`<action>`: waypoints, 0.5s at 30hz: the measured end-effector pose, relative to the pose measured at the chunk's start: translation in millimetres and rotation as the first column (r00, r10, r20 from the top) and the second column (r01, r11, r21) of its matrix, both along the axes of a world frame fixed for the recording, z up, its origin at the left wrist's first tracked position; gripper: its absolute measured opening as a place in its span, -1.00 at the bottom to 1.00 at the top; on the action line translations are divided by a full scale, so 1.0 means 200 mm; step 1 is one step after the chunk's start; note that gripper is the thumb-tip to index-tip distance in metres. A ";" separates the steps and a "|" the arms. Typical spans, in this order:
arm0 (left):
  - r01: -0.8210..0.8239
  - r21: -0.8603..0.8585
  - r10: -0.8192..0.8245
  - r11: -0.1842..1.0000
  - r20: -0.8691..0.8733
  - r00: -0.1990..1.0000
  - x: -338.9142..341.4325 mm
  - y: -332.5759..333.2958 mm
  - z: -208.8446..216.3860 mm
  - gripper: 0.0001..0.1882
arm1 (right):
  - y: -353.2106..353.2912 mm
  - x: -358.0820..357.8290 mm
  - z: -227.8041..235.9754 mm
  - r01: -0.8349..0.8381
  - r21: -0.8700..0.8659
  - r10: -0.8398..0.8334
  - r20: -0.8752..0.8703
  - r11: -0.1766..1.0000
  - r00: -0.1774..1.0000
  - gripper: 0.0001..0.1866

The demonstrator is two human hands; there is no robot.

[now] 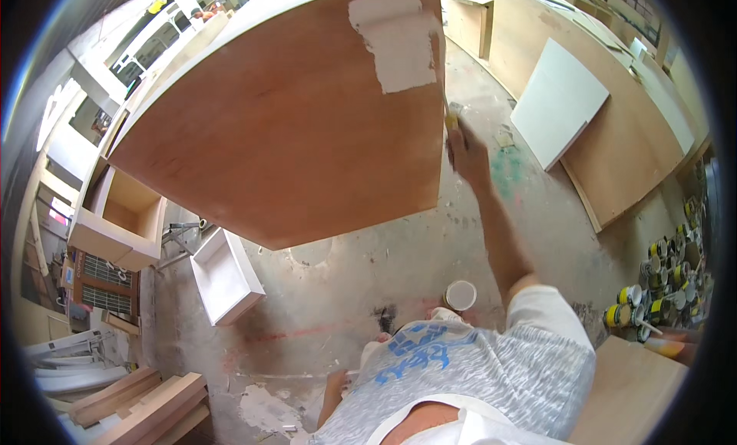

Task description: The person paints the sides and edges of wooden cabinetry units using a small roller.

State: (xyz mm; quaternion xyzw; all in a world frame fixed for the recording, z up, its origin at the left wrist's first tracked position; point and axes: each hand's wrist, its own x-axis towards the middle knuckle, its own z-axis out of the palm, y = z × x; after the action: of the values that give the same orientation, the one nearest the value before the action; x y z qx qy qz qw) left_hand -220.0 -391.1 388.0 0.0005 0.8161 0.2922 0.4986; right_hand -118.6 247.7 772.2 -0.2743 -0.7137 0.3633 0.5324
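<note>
In front of me stands a large cabinet with a reddish-brown wooden side panel (292, 146). A rough patch of white paint (399, 50) covers the panel's upper right part. My right hand (470, 155) is stretched out at the panel's right edge, its fingers closed round a paintbrush (451, 121), seen partly end-on with a yellowish part. Low beside my body, my left arm (332, 395) hangs down; the shirt hides much of it and its fingers cannot be made out. A round tub of white paint (461, 295) stands on the floor near my feet.
A white drawer (226, 276) lies on the floor at left, near an open wooden drawer box (127, 215). Stacked boards (153, 407) fill the lower left. A white panel (560, 100) leans on another cabinet at right; several paint cans (629, 295) crowd the right side.
</note>
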 end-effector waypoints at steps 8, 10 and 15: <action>-0.301 0.002 0.300 0.954 0.069 0.952 -0.15 0.18 0.09 -0.53 | 0.03 0.07 0.16 -0.039 -0.247 0.046 0.025 0.968 0.999 -0.56; -0.300 -0.023 0.300 0.954 0.025 0.954 -0.12 0.22 0.15 -0.51 | 0.00 0.10 -0.12 0.015 -0.268 0.011 0.096 0.963 0.995 -0.57; -0.242 -0.066 0.244 0.968 0.021 0.970 -0.02 0.13 0.27 -0.49 | -0.12 0.20 -0.95 0.040 -0.230 -0.019 0.091 0.972 0.996 -0.60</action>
State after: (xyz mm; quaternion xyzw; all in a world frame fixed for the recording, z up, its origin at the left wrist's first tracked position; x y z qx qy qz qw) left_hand -224.9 -365.4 442.6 -0.1192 0.8116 0.3252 0.4704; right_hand -78.8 223.5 582.4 -0.3607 -0.6850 0.4237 0.4703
